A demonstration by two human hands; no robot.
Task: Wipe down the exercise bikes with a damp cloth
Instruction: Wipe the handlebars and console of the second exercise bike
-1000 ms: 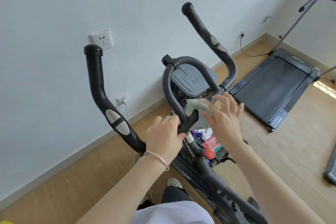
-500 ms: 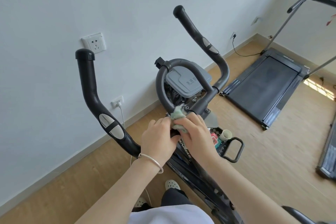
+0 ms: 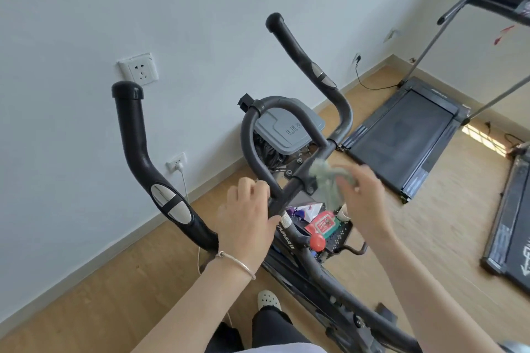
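A black exercise bike [image 3: 289, 135] stands in front of me, its two curved handlebars rising left and right of a looped centre bar. My left hand [image 3: 246, 218] grips the lower end of that loop, where it meets the stem. My right hand [image 3: 362, 195] holds a pale green cloth [image 3: 327, 178], blurred by motion, against the crossbar clamp just right of the loop. Part of the cloth hangs down below the bar.
A grey lidded bin [image 3: 286, 129] sits behind the bike by the white wall. A small tray [image 3: 329, 226] under the handlebars holds a red wipes pack and a red knob. A treadmill [image 3: 401, 135] lies on the wooden floor to the right, another at the far right edge.
My right hand has swept the cloth from the stem beside my left hand out to the right along the crossbar. My left hand has stayed on the loop.
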